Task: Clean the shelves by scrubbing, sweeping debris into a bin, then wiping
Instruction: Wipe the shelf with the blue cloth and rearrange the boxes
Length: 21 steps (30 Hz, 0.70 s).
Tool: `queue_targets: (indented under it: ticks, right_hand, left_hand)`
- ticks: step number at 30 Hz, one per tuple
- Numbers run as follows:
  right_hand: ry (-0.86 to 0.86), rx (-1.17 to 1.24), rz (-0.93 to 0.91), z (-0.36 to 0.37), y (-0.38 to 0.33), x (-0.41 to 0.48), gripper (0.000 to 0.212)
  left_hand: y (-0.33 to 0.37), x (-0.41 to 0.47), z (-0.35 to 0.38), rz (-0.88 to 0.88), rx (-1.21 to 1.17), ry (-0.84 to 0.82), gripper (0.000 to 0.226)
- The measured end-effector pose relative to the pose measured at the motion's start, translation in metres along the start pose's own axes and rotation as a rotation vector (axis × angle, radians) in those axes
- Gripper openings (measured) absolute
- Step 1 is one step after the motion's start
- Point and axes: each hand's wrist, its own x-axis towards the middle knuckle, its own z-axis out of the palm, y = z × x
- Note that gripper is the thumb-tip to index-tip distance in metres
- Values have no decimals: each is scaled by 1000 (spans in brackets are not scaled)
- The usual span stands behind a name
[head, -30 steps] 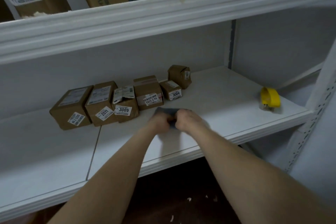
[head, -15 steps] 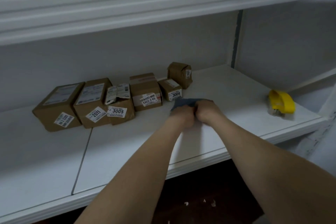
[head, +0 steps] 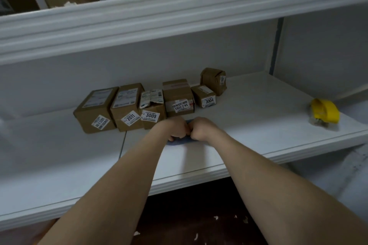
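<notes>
Now left hand (head: 175, 128) and right hand (head: 201, 127), fingers curled gripping the blue cloth (head: 180, 142) beneath them, have shifted back left. The 54-2-3203 carton (head: 178, 97) sits just beyond the fingers; rubbing pass likely ongoing.

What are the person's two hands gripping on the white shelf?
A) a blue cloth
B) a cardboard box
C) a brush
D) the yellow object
A: the left hand and right hand sit knuckle to knuckle, fingers curled on a blue cloth that peeks out beneath them on the shelf. The yellow object lies apart at the right.
</notes>
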Motion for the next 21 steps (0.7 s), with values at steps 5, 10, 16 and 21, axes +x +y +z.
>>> queue_targets:
  ticks: [5,10,16,21]
  right_hand:
    - [-45,-46,-3,-14,16,-16,35]
    - [81,67,195,-25,66,-29,27]
    - [157,88,289,-37,75,-11,28]
    - [356,253,331,-54,82,15,33]
  left_hand:
    - [22,-16,1,-10,17,-91,42]
    - [66,-21,23,267,245,3,44]
    - [68,7,26,285,144,54,48]
    - [75,32,5,212,-119,387,41]
